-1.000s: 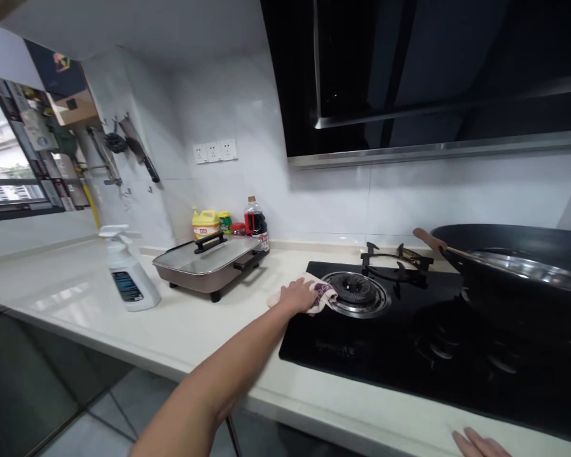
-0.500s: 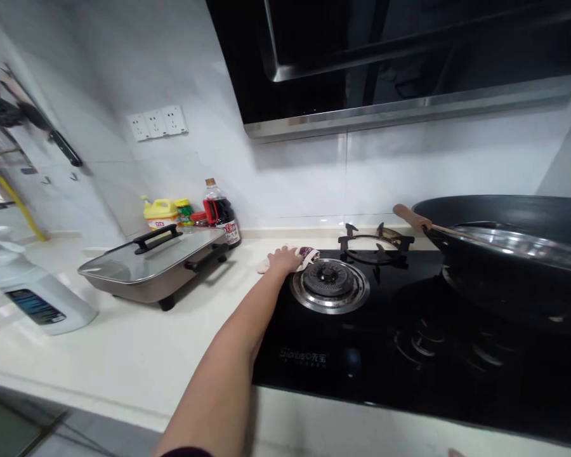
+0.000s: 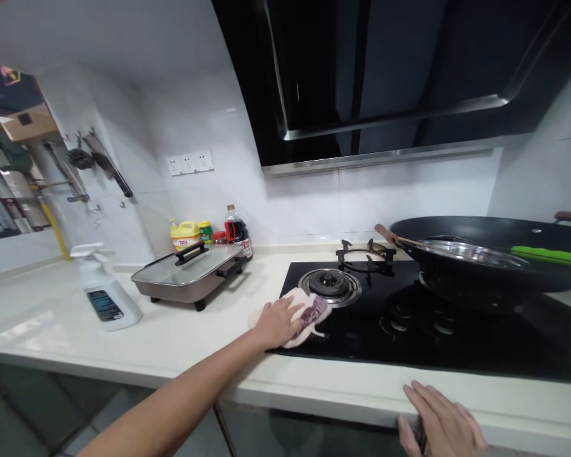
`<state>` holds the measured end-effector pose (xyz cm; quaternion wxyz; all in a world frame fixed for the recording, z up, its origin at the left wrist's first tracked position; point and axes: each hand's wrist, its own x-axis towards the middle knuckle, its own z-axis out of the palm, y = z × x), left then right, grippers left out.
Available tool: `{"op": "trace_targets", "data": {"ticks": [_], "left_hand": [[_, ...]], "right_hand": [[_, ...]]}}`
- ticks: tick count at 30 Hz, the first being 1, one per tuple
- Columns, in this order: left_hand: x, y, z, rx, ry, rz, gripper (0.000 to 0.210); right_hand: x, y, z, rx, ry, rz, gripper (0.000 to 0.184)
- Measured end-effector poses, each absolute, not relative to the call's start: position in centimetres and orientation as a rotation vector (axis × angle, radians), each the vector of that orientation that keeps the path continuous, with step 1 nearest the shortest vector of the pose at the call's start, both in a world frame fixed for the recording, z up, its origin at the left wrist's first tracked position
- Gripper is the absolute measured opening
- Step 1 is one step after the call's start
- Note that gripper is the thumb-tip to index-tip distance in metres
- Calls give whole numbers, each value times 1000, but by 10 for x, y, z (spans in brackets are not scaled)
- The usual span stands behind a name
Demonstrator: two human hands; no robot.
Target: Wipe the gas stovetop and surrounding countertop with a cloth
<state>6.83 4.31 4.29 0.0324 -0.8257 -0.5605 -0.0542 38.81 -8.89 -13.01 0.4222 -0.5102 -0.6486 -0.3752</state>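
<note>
My left hand [image 3: 276, 322] presses a pale cloth [image 3: 309, 312] with a purple printed patch onto the front left corner of the black gas hob [image 3: 356, 336]. Just behind the cloth is the bare left burner [image 3: 330, 284] with its steel ring. Its black pan support [image 3: 367, 255] lies off the burner, at the back of the hob. At the counter's front edge rests my right hand [image 3: 440, 419], fingers stretched out and holding nothing; part of its thumb side is in shadow.
A wok [image 3: 485, 279] holding a metal lid or bowl and a green-handled tool covers the right burner. Left stand an electric pan [image 3: 181, 291] with a glass lid and a spray bottle [image 3: 108, 298]. A range hood [image 3: 375, 152] hangs above.
My left hand has brought the cloth from behind the left burner toward the hob's front left corner. My right hand has come into view at the counter edge. The view has shifted.
</note>
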Motion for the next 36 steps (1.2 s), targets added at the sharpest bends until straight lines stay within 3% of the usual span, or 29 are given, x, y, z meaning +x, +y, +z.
{"op": "trace_targets", "data": {"ticks": [6,12,23,36], "left_hand": [[87,-19,28,-2749,-1318,-322,51],[161,16,39,-2887,-1253,-266,51],[288,134,46,-2840,-1382,-121,56],[315,149,45,-2773,-1488,-105,58]], "right_hand": [[381,-94,-118,-1263,-1601,-918,39],[382,-92,-115,-1225,-1615,-939,37],[378,-79,-135,-1199,-1465,-910,33],[375,-80,-127,-1193,-1466,-890,31]]}}
